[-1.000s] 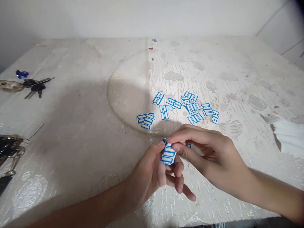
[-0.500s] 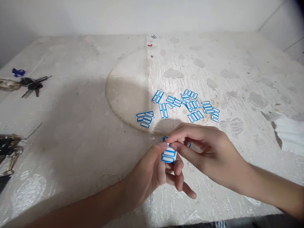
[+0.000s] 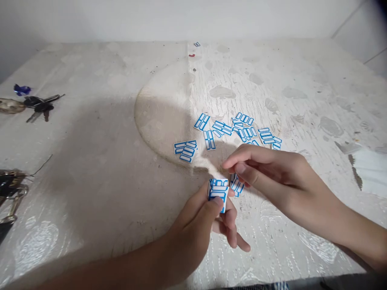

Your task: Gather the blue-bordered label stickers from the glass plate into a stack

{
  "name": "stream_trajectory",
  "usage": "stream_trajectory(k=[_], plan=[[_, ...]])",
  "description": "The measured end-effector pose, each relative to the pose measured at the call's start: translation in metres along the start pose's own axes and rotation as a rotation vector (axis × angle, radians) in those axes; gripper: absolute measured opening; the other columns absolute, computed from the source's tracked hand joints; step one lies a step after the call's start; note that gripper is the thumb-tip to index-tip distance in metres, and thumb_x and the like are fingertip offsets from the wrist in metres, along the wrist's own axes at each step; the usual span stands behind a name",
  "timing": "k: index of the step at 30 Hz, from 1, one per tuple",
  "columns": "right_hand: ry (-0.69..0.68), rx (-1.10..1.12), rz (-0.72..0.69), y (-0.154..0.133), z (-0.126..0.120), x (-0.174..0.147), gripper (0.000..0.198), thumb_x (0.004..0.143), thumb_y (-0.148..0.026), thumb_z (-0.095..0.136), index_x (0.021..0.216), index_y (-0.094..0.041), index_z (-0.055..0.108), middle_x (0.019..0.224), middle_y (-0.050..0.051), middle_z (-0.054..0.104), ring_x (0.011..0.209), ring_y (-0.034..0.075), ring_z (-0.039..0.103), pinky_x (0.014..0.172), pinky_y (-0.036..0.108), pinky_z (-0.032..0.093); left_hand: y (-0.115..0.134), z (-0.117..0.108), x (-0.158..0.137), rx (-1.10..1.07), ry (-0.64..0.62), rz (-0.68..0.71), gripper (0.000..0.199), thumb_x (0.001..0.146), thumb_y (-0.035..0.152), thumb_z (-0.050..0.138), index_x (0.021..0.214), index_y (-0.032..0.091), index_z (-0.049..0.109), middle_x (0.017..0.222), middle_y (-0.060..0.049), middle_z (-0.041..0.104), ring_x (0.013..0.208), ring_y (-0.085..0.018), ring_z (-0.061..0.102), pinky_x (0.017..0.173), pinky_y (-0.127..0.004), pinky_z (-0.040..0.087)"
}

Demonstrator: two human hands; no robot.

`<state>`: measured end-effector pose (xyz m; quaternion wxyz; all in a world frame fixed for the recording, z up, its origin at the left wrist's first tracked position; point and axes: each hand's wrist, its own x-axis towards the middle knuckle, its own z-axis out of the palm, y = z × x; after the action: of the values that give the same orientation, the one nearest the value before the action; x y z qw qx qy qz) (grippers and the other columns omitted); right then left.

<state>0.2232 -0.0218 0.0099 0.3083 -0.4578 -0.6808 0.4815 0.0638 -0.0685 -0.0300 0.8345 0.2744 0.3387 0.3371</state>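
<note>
On the left of the pale table (image 3: 99, 181), a shiny blue scrap (image 3: 22, 89) lies near some dark keys (image 3: 40, 105). Next, the left hand (image 3: 193, 231) pinches a small stack of blue-and-white labels (image 3: 221, 187) under its thumb, and loose labels (image 3: 208, 140) lie scattered on the table past it, some overlapping. Then the right hand (image 3: 281, 181) hangs beside the stack, thumb and pointing finger a little apart, with a white sheet (image 3: 375, 171) farther right.

A pale, patterned counter (image 3: 99, 177) carries scattered blue-and-white labels (image 3: 225, 129), dark keys (image 3: 40, 105), a crumpled blue scrap (image 3: 22, 89) and a tiny red scrap (image 3: 191, 55).
</note>
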Motion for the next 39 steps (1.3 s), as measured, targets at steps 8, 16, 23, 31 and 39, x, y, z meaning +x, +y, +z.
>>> stream_trajectory(k=[8, 16, 23, 31, 39], plan=[[-0.246, 0.144, 0.112, -0.002, -0.002, -0.003, 0.018, 0.094, -0.021, 0.04, 0.081, -0.02, 0.052, 0.061, -0.001, 0.062, 0.057, 0.014, 0.061, 0.062, 0.03, 0.048, 0.005, 0.003, -0.005, 0.13, 0.031, 0.05, 0.023, 0.094, 0.026, 0.026, 0.097, 0.018, 0.048, 0.073, 0.001, 0.053, 0.065, -0.013, 0.059, 0.076, -0.038, 0.052], [-0.358, 0.19, 0.178, -0.003, 0.0, -0.008, 0.017, 0.094, -0.011, 0.038, 0.087, -0.019, 0.051, 0.067, -0.002, 0.063, 0.064, 0.013, 0.062, 0.067, 0.029, 0.047, 0.012, 0.005, -0.005, 0.185, 0.047, 0.083, 0.016, 0.096, 0.02, 0.023, 0.097, 0.019, 0.039, 0.073, 0.002, 0.054, 0.07, -0.013, 0.056, 0.083, -0.039, 0.047], [-0.312, 0.308, 0.244, 0.005, 0.01, -0.008, 0.004, 0.091, -0.019, 0.05, 0.091, -0.019, 0.046, 0.065, -0.003, 0.06, 0.058, 0.011, 0.059, 0.065, 0.029, 0.048, 0.01, 0.005, -0.01, 0.379, 0.095, 0.104, 0.015, 0.097, 0.031, 0.027, 0.1, 0.024, 0.04, 0.082, 0.002, 0.055, 0.089, -0.013, 0.053, 0.091, -0.035, 0.04], [-0.143, 0.153, 0.168, 0.007, 0.011, -0.01, 0.006, 0.08, -0.017, 0.059, 0.078, -0.017, 0.054, 0.066, 0.0, 0.058, 0.062, 0.011, 0.053, 0.056, 0.025, 0.043, 0.014, 0.003, -0.009, 0.44, 0.092, 0.113, 0.011, 0.094, 0.032, 0.038, 0.098, 0.023, 0.043, 0.091, 0.001, 0.059, 0.087, -0.013, 0.053, 0.09, -0.032, 0.039], [-0.16, 0.155, -0.003, 0.005, 0.005, -0.009, 0.009, 0.085, -0.011, 0.052, 0.088, -0.019, 0.055, 0.074, -0.002, 0.057, 0.068, 0.009, 0.056, 0.06, 0.021, 0.045, 0.026, -0.002, -0.003, 0.535, 0.154, 0.202, 0.01, 0.087, 0.03, 0.054, 0.087, 0.02, 0.055, 0.081, 0.001, 0.058, 0.08, -0.013, 0.054, 0.074, -0.024, 0.045]])
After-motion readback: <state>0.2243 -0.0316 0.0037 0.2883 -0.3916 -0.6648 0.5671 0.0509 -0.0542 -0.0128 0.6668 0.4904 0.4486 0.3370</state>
